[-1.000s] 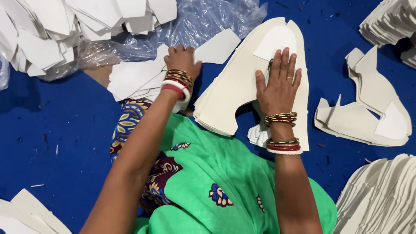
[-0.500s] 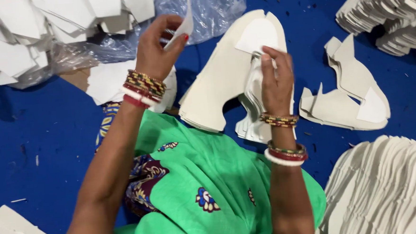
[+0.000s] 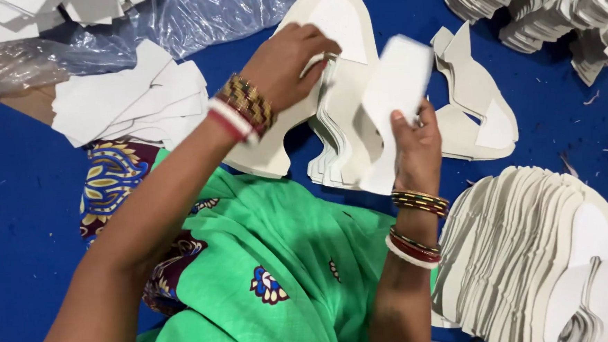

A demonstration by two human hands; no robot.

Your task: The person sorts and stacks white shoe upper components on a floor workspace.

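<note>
Our right fingers (image 3: 423,119) are closed around one white cut-out piece (image 3: 398,96), thumb on its near face, holding it upright and tilted above the bundle. Our left hand (image 3: 291,64) is curled with its fingertips (image 3: 325,48) pinched on the top edge of the bundle of stacked cut-outs (image 3: 337,138), which stands on edge just below and between the two sets of fingers; how many sheets the left fingers actually grip we cannot tell, since the knuckles hide them. Just behind the left fingertips lies a large flat cream shape (image 3: 337,16) on the blue cloth (image 3: 28,199). Just beyond the right fingers, on the far side of the held piece, sits a small heap of similar pieces (image 3: 477,103). Below the right wrist, close by, a thick fanned stack (image 3: 530,242) leans on its edges. Left of the left wrist lie loose white sheets (image 3: 127,97), with crumpled clear plastic (image 3: 206,16) past them. The green patterned garment (image 3: 267,263) covers our lap under both forearms.
</note>
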